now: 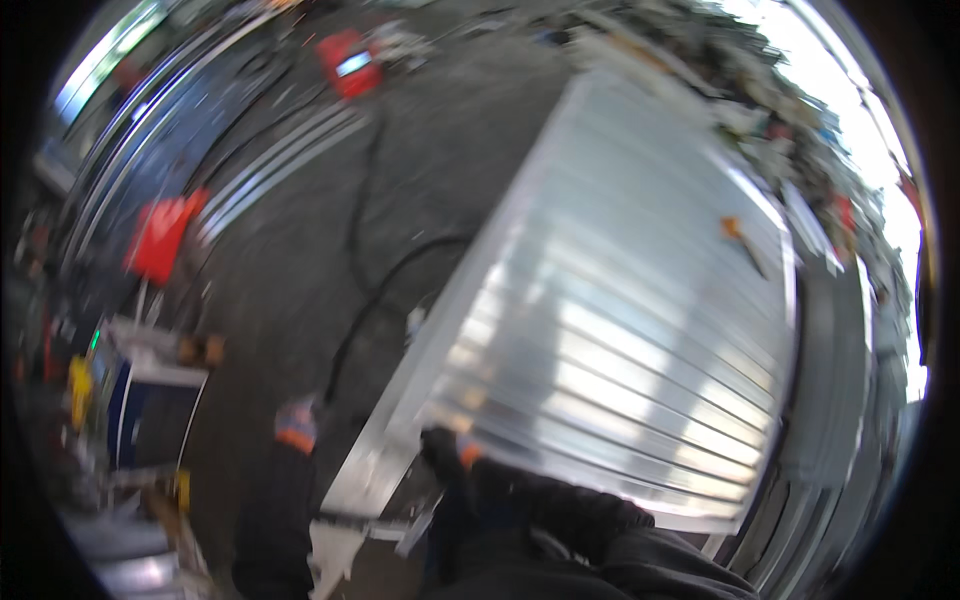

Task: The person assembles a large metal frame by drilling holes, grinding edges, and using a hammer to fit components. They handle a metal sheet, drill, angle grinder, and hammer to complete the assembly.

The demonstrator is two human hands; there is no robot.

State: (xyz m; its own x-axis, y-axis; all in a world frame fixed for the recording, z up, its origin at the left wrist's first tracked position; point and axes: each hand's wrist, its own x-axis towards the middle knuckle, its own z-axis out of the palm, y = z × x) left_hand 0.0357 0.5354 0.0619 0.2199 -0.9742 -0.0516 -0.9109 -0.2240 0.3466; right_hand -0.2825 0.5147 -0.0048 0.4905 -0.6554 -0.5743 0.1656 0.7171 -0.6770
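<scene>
A large silvery ribbed metal panel (640, 330) lies slanted in front of me, with bright reflections across its ribs. My right hand (442, 450), in a dark glove with an orange cuff band, is at the panel's near left corner. Blur hides whether its fingers grip the edge. Left of the panel, my left hand (297, 418), gloved in grey with an orange cuff band, hangs over the dark floor, apart from the panel. Its fingers are smeared. On the panel's right part lies a small tool with an orange end (742, 243).
Black cable (375, 300) snakes across the floor left of the panel. Two red items, a box (350, 65) and a upright piece (165, 235), stand beyond metal strips (280, 165). A dark blue box (155, 415) is at left. Piled scrap (780, 130) lines the far right.
</scene>
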